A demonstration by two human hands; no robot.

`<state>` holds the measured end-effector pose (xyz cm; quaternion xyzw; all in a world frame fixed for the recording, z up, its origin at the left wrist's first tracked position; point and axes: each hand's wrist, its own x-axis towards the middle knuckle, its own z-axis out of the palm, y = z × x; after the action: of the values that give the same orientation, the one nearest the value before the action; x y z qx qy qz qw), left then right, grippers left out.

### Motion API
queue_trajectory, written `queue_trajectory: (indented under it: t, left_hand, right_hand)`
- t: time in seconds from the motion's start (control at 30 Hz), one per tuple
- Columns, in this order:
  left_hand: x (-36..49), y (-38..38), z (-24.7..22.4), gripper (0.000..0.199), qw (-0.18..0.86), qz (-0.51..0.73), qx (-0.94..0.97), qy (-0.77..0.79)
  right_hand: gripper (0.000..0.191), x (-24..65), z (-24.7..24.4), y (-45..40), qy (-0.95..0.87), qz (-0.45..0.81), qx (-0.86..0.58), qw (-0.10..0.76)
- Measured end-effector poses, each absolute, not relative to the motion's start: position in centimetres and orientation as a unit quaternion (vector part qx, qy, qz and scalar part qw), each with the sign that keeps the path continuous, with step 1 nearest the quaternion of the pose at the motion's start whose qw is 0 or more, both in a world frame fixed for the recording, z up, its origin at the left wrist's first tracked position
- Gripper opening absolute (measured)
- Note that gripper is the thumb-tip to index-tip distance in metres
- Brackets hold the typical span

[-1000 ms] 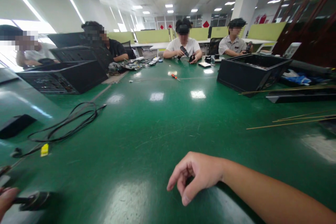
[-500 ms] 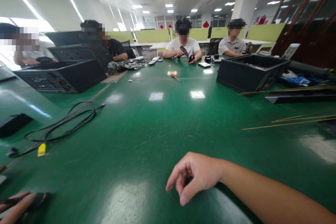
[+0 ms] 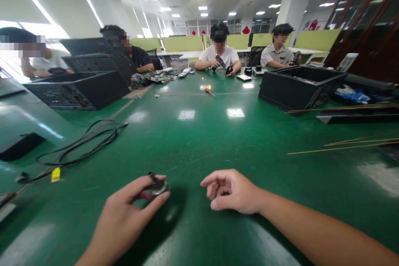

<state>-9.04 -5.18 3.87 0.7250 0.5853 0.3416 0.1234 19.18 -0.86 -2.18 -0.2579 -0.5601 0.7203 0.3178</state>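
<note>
My left hand [image 3: 129, 205] is closed on a small round metal part with a short dark stub [image 3: 158, 187], pinched between thumb and fingers above the green table [image 3: 199, 141]. Its exact kind does not show. To the right of it, my right hand [image 3: 232, 193] is open and holds nothing. The fingers of that hand are loosely curled, with the thumb apart from them, and they point toward the metal part across a small gap.
Black cables [image 3: 84, 143] and a yellow tag [image 3: 55, 174] lie on the left. An orange-handled screwdriver [image 3: 208, 91] lies further back. Black computer cases stand left [image 3: 84, 91] and right [image 3: 286, 91]; thin rods [image 3: 336, 146] lie at right. Several people sit around the table.
My left hand has come in from the lower left edge toward the middle, carrying the metal part. My right hand has risen slightly and its fingers have turned toward the left.
</note>
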Motion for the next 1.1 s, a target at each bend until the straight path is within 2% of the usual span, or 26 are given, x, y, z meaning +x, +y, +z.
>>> queue_trajectory:
  t: [0.07,0.13,0.23,0.37,0.67,0.77,0.93,1.1]
  left_hand:
    - [-5.0,-4.0,4.3,0.02,0.18,0.324,0.772,0.516]
    - [-1.8,-3.2,4.9,0.012,0.207,0.307,0.81,0.455]
    - [0.3,-2.6,5.1,0.023,0.212,0.315,0.837,0.394]
    - [-0.7,-2.6,3.8,0.038,0.199,0.339,0.834,0.388]
    - [-1.6,-2.2,1.7,0.036,0.269,0.365,0.819,0.353]
    - [-1.6,-2.1,1.6,0.036,0.28,0.364,0.82,0.341]
    - [-1.8,-2.2,1.5,0.037,0.296,0.361,0.816,0.342]
    - [-2.0,-2.3,1.0,0.041,0.247,0.374,0.8,0.398]
  right_hand:
    - [0.048,19.3,-2.5,-0.3,-0.567,0.663,-0.292,0.392]
    - [0.051,19.5,-2.9,0.3,-0.564,0.628,-0.319,0.431]
    - [0.062,19.6,-3.4,0.8,-0.555,0.605,-0.346,0.454]
    - [0.075,19.5,-3.1,0.3,-0.59,0.583,-0.35,0.436]
    - [0.045,19.2,-1.3,-1.5,-0.716,0.463,-0.373,0.366]
    - [0.038,19.2,-1.1,-1.6,-0.725,0.441,-0.372,0.376]
    - [0.035,19.1,-1.3,-1.5,-0.716,0.425,-0.386,0.397]
    - [0.033,19.2,-1.2,-1.7,-0.705,0.421,-0.397,0.41]
